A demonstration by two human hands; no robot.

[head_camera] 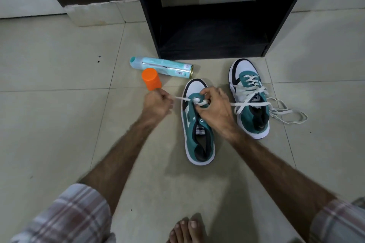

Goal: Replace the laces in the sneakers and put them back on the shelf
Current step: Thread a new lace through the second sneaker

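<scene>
Pale tile floor point(59, 124), grout lines crossing it; dark shelf unit point(213, 16) stands at 12 o'clock, its low bay open toward me. Light wall and skirting at 10 o'clock.

Open tile runs wide at 9 o'clock and at 3 o'clock. Spray can point(162, 66) lies on its side at 11 o'clock, just off the shelf's front corner; orange cap point(151, 79) stands just beside it, near my left knuckles. My bare foot point(186, 230) at 6 o'clock.

Near sneaker point(198, 136) lies at centre, toe toward the shelf. My left hand point(157, 104), curled tight, pinches the white lace point(182, 98) and draws it out toward 9 o'clock. My right hand point(214, 108) sits on the forefoot, fingertips pinching the lace at the lowest eyelets.

Second sneaker point(250, 104) sits at 2 o'clock of the first, apart from it, loosely laced, its lace ends point(288, 114) trailing on the tile toward 3 o'clock.
</scene>
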